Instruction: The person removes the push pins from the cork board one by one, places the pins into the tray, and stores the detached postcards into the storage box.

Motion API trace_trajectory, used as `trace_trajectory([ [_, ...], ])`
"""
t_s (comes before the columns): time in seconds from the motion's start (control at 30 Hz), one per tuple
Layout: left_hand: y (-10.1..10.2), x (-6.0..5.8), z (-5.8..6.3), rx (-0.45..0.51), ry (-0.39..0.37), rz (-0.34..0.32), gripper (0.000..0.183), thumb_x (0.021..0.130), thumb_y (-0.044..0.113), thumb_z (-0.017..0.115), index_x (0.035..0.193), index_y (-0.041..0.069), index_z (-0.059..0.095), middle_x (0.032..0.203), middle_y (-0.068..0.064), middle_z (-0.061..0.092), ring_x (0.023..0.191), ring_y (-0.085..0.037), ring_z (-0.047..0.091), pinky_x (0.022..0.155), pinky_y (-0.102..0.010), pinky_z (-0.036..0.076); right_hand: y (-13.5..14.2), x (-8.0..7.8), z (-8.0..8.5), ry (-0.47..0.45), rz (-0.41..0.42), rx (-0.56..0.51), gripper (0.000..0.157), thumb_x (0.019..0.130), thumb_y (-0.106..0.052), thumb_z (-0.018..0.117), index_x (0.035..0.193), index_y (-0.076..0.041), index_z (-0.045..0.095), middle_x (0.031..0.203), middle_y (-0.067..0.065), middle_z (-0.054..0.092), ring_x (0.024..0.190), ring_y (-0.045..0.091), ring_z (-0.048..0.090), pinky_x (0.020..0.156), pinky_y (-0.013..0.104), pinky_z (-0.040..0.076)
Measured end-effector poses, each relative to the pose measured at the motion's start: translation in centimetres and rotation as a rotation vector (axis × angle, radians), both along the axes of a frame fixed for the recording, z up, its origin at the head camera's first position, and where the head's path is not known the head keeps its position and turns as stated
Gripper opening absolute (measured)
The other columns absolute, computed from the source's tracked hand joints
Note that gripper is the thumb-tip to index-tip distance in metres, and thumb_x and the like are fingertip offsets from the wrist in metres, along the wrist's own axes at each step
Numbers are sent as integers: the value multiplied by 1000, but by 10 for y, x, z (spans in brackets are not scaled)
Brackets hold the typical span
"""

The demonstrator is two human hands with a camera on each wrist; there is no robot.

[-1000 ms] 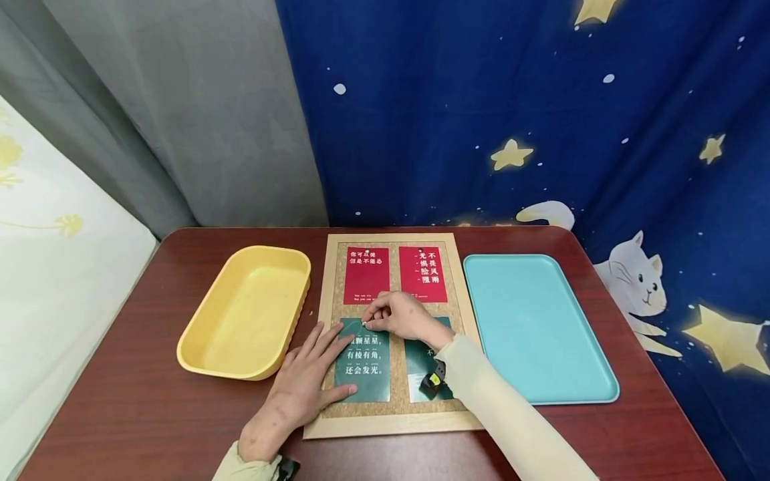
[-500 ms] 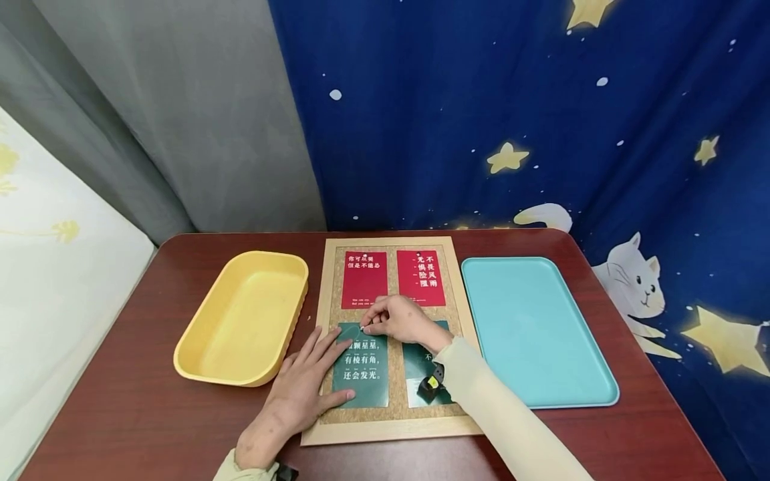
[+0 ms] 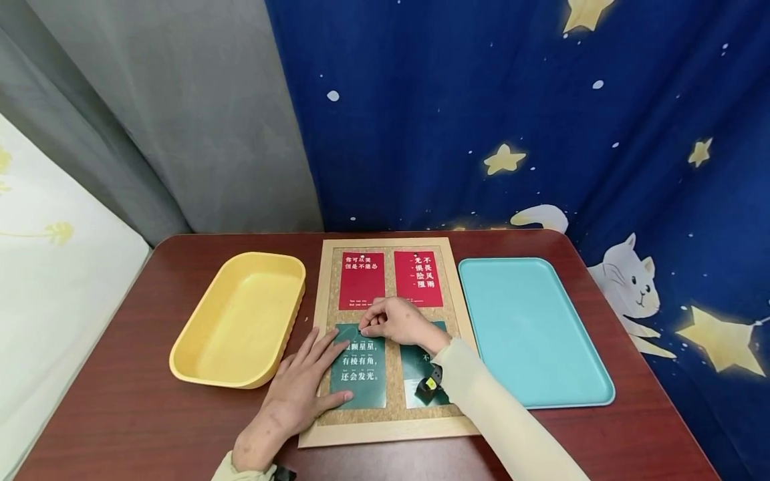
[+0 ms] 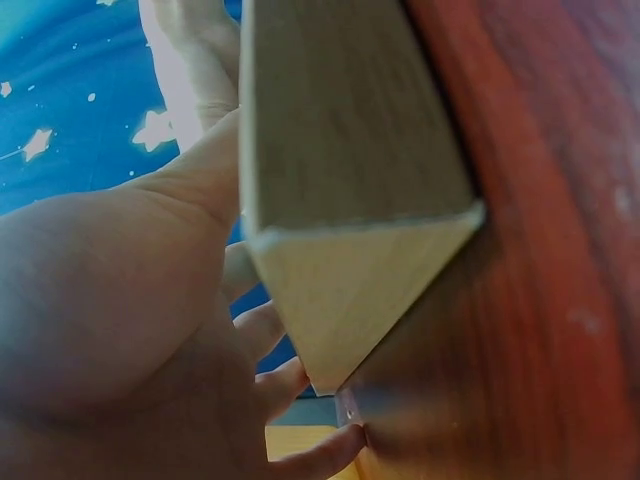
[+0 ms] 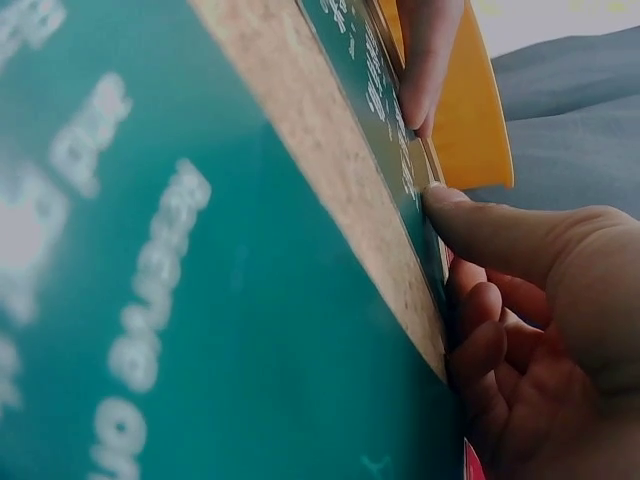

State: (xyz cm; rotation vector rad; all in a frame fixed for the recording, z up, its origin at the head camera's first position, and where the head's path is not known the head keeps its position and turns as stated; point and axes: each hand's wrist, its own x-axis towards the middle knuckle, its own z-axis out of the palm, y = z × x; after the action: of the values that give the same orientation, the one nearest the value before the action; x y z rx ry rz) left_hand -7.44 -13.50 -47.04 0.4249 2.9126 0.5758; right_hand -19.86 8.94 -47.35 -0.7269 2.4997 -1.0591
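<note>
A cork board (image 3: 394, 374) in a pale wooden frame lies on the table with two red cards above two green ones. My left hand (image 3: 297, 387) lies with straight, spread fingers across the frame's left side, fingertips and thumb on the left green card (image 3: 361, 391). At that card's top edge, my right hand (image 3: 400, 321) pinches a small pushpin (image 3: 360, 330) between thumb and forefinger; the fingers mostly hide it. Small pins show at the tops of the left red card (image 3: 362, 284) and the right red card (image 3: 421, 287). My right forearm covers part of the right green card (image 3: 415, 374).
To the left of the board stands a deep yellow basin (image 3: 240, 321). A flat light-blue tray (image 3: 535, 334) lies close to its right side. Behind the dark red table (image 3: 120, 414) hang a grey curtain (image 3: 198, 133) and a blue starry one (image 3: 421, 133).
In the head view the whole scene has drifted slightly left and down. Both hands keep their places on the board; the white glint at my right fingertips is less visible now.
</note>
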Motion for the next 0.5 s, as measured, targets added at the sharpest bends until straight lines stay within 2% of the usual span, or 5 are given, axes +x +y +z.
trace_trajectory([
  [0.5,1,1,0,-5,-11,4,85,88,57,76,160,29,42,174,2,28,164,-33,18,115,-70,36,1,3,2,-33,2,-20,4,96,-26,77,95,-26,80,86,-6,62,78,11,58,71,24,47],
])
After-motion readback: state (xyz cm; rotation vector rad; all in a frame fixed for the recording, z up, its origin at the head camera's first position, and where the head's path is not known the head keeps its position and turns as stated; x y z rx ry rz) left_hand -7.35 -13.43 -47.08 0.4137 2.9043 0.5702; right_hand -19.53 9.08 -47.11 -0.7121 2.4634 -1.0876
